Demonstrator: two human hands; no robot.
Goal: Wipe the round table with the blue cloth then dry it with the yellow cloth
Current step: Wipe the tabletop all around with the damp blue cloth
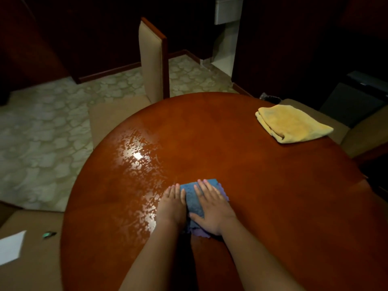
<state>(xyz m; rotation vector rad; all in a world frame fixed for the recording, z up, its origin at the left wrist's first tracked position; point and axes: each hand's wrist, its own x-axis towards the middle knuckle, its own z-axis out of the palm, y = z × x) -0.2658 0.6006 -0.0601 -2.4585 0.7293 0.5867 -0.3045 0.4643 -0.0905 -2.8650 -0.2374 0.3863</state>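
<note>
From the head camera, the round table [241, 143] fills most of the view, its reddish-brown top gleaming. The blue cloth [194, 198] lies folded on the tabletop toward the near edge, a little left of the middle. Both hands lie on it with fingers straight, gripping nothing. The left hand [172, 203] lies flat along the cloth's left border, partly on the cloth and partly on the wood. The right hand [212, 208] covers the cloth's right half, fingers spread and pointing to the far edge, thumb across the cloth's near part.

A wet, streaky sheen lies on the tabletop's left side, from the left hand up toward the far-left edge.

The yellow cloth [294, 124] lies folded at the far-right edge, well apart from both hands.
</note>
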